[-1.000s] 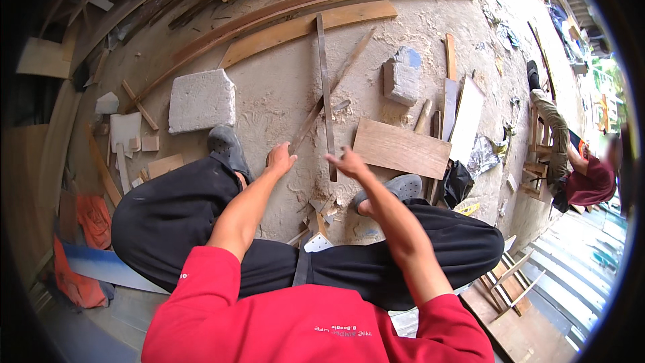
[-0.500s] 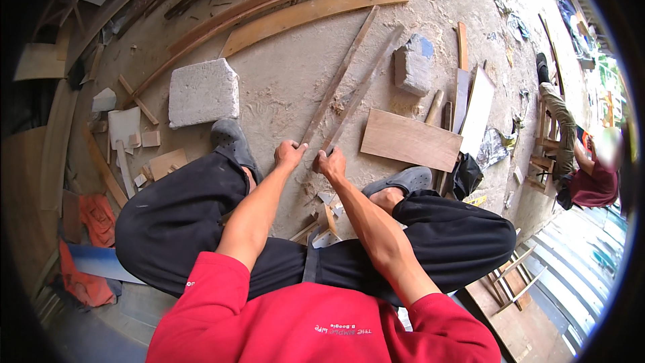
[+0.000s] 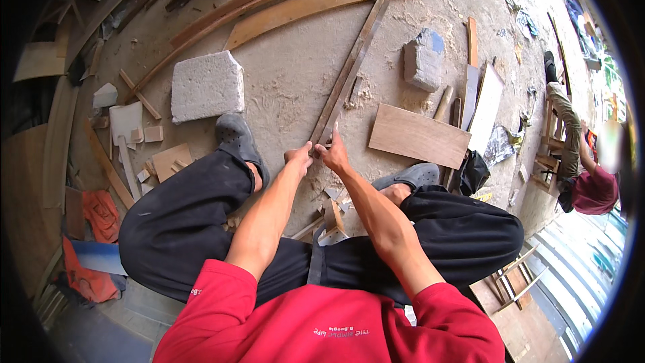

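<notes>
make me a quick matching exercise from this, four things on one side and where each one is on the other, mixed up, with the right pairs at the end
Things
1. long strips
2. white block
3. brown board
4. orange cloth

Places
A. to the left of the left knee
B. between the blue-topped block and the right shoe
C. side by side, near ends at the left hand and right hand
D. just beyond the left shoe

Pairs: 1-C, 2-D, 3-B, 4-A

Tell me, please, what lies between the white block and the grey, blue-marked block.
The head view shows two long strips, side by side and slanting, with a short dark piece and pale shavings beside them.
</notes>
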`<action>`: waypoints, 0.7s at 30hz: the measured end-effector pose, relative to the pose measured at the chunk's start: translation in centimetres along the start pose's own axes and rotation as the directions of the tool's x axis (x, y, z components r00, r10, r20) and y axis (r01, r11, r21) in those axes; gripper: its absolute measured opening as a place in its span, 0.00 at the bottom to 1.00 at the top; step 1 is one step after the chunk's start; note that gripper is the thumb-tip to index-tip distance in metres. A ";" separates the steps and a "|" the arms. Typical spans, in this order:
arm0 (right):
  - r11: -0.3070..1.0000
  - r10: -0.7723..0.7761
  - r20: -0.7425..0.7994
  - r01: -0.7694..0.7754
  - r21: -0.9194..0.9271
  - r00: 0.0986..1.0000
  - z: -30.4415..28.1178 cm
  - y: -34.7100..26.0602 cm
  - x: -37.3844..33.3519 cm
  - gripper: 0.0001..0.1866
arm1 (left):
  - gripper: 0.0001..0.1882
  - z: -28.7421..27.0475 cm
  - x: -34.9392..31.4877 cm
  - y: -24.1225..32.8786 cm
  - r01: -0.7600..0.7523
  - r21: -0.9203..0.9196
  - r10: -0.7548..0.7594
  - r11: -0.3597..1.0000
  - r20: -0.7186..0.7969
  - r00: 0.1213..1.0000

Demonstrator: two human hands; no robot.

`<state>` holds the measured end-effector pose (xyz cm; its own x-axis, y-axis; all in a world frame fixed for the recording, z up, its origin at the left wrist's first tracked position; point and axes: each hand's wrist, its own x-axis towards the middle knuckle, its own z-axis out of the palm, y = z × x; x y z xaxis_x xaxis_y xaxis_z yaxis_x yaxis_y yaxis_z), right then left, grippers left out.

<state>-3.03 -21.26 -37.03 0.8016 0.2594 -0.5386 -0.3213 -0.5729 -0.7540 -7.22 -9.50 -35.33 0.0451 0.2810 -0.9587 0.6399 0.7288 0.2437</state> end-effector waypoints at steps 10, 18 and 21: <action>0.950 0.051 0.291 -0.136 0.280 0.955 -1.5 1.1 0.3 0.58 | 0.30 -0.6 2.8 -1.0 0.175 -0.223 -0.170 0.959 0.042 0.985; 0.967 0.067 0.262 -0.128 0.222 0.963 -2.1 0.6 0.3 0.57 | 0.27 -0.6 3.2 -0.8 0.201 -0.198 -0.187 0.960 0.083 0.979; 0.991 0.023 0.182 -0.046 0.124 0.983 -1.4 0.7 0.3 0.57 | 0.25 -0.3 2.7 -0.6 0.152 -0.136 -0.145 0.979 0.057 0.988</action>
<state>-2.28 -22.69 -37.22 0.6891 0.3832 -0.6151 -0.4179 -0.4833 -0.7693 -7.69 -9.00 -38.01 -0.0046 0.1359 -0.9907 0.5294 0.8409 0.1129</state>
